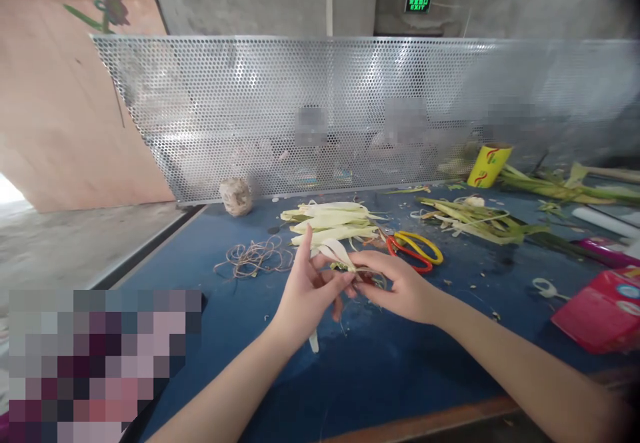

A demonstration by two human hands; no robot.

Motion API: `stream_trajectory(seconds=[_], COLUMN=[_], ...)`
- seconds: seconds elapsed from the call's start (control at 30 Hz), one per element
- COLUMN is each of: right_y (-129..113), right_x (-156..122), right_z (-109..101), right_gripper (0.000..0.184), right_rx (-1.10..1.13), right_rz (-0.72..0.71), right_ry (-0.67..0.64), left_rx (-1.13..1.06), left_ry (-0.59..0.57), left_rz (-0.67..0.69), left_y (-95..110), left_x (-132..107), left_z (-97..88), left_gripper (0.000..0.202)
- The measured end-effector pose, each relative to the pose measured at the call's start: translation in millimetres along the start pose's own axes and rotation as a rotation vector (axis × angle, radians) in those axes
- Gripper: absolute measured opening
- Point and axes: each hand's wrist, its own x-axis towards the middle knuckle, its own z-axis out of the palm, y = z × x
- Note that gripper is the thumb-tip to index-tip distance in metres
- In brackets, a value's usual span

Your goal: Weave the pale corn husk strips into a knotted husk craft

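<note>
Pale husk (336, 251), bent and apparently only partly worked, is at mid-frame, pinched by the fingers of the left hand (307, 286) and right hand (397, 286); the husk pile (337, 218) just above, on the blue table (305, 396), looks unworked.

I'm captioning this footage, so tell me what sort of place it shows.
Probably a craft workshop in a shared building: long, pale yellow-green plant strips and red-and-yellow-handled scissors lie out for handwork, and a rectangular, glowing green exit sign shows above.
</note>
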Motion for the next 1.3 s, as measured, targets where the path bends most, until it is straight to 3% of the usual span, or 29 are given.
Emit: stream_trajectory(seconds=[0.2,0.4,0.5,0.7,0.9,1.3], right_y=[11,11,7,-2,0,-1], right_x=[0,5,5,5,5,7], right_z=[2,3,4,4,3,0], right_gripper=[0.055,0.01,0.013,0.015,0.014,0.014], right_rx=[0.255,0.347,0.384,0.527,0.423,0.399], right_rz=[0.014,0.059,0.081,0.19,0.248,0.263], right_ry=[0.002,0.151,0.203,0.154,0.244,0.32], left_rx=[0.023,0.081,0.152,0.121,0.121,0.259], left_ry=[-0.006,-0.025,-0.005,-0.053,-0.042,-0.114], left_rz=[-0.028,-0.03,-0.037,-0.061,-0.017,-0.076], left_y=[2,-3,-4,-4,-5,-2], left_x=[-1,-2,-4,-4,-1,-5], left_z=[0.0,2.8,5.6,5.5,1.6,2.4], left_gripper=[0.105,0.105,0.104,0.096,0.098,0.094])
